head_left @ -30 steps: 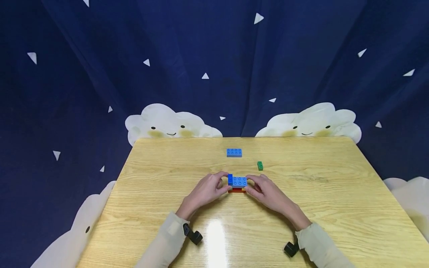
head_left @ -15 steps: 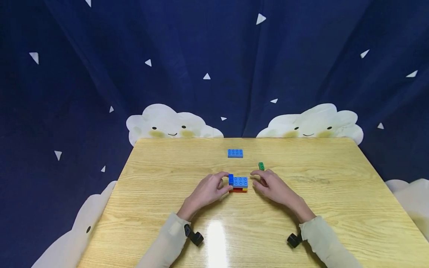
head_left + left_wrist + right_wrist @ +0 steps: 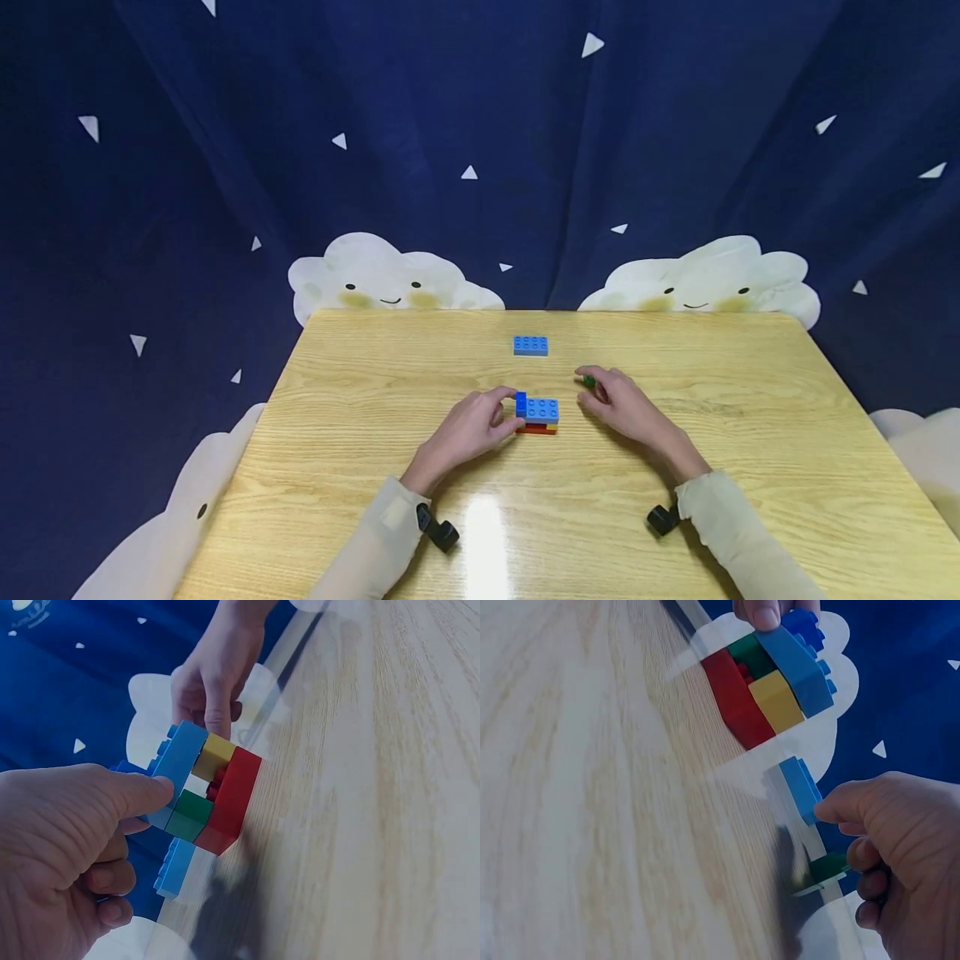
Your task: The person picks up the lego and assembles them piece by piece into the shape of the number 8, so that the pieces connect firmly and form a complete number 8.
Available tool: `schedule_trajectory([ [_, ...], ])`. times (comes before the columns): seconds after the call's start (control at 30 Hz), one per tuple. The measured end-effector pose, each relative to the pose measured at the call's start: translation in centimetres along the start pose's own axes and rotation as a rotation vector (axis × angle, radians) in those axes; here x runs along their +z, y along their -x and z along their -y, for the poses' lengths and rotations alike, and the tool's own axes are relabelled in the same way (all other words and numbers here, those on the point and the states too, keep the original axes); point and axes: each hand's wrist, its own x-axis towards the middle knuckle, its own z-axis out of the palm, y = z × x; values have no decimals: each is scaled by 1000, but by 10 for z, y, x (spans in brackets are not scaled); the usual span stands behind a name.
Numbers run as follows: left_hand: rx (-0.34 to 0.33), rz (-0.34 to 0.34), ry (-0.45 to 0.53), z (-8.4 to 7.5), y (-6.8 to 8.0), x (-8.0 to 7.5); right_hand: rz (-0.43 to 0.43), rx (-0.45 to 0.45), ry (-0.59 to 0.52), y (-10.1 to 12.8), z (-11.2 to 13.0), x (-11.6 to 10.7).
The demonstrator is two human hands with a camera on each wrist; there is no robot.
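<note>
A small stack of toy bricks (image 3: pixel 542 409) stands in the middle of the table. Its red base brick (image 3: pixel 229 806) carries a green and a yellow brick (image 3: pixel 776 700) with a gap between them; a light blue brick bridges these, topped by a dark blue one at the left end. My left hand (image 3: pixel 468 425) pinches the stack's left end between thumb and finger. My right hand (image 3: pixel 630 410) is over a loose green brick (image 3: pixel 589 381), thumb and index finger spread apart around it. The fingers partly hide that brick, and contact cannot be made out.
A loose light blue brick (image 3: pixel 531 346) lies near the far edge of the wooden table (image 3: pixel 360 367), beyond the stack. Behind the table hangs a dark blue curtain (image 3: pixel 420 100) with white triangles and clouds.
My right hand has let go of the stack's right end and moved right and away from me, to the green brick. My left hand keeps its grip on the stack.
</note>
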Motion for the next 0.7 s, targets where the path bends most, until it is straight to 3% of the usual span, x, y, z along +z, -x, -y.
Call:
schedule_trajectory([
  [0.7, 5, -6, 17, 0, 1, 1, 2, 64, -4, -7, -19, -5],
])
